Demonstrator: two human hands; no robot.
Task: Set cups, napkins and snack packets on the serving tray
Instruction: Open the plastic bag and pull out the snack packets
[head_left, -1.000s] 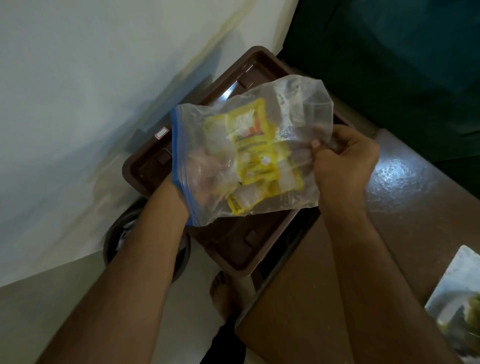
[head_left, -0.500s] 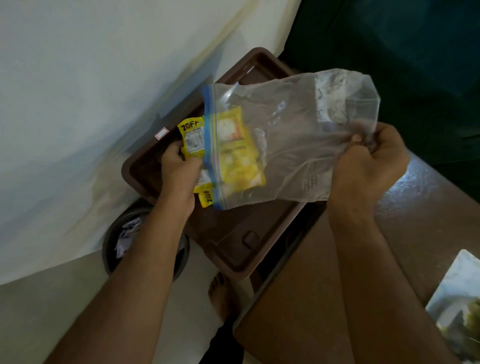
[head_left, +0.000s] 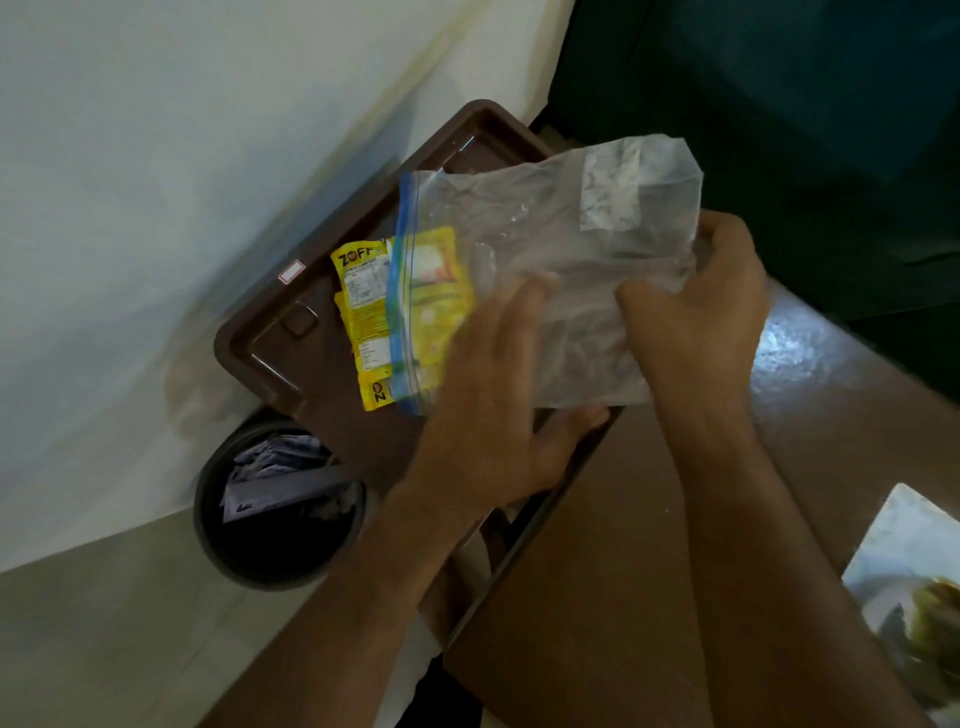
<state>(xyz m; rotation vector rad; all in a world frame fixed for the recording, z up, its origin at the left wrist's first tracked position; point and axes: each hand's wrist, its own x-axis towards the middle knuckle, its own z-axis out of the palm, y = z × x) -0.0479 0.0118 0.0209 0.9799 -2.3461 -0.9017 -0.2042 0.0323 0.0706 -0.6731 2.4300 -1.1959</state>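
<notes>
Snack packets (head_left: 363, 306), yellow, lie half out of the mouth of a clear zip bag (head_left: 545, 270) held over the brown serving tray (head_left: 270, 353); 1 protrudes past the blue zip strip, others sit just inside. The right hand (head_left: 696, 306) clenches the bag's closed end. The left hand (head_left: 493, 415) is blurred, fingers spread against the bag's underside; whether it grips cannot be told. Risk: the tray overhangs the table (head_left: 597, 571) edge above a waste bin (head_left: 280, 504). A careless tip could send packets past the rim into the bin, or tilt the tray.
</notes>
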